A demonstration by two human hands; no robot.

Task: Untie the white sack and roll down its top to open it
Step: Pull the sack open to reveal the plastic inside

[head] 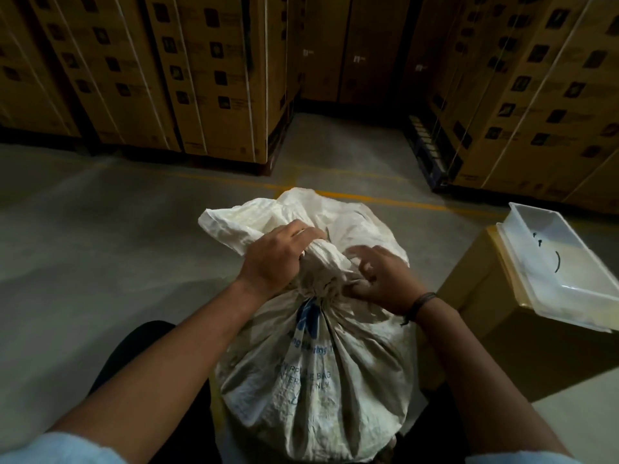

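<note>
Gripping the sack (315, 356) by its bunched neck, our left hand (273, 259) is wrapped tight around it, while our right hand (382, 279) pinches at the tie just below. Sack's upright on the floor (100, 236) between our legs, box (485, 333) and clear tray (552, 262) to the right.

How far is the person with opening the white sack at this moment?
Nothing looks finished: the white sack is gathered tight at its neck. In hand: the left hand grips the bunched top above the neck, and the right hand picks at the tie. Left to do: loosen the tie, then roll the top down.
</note>
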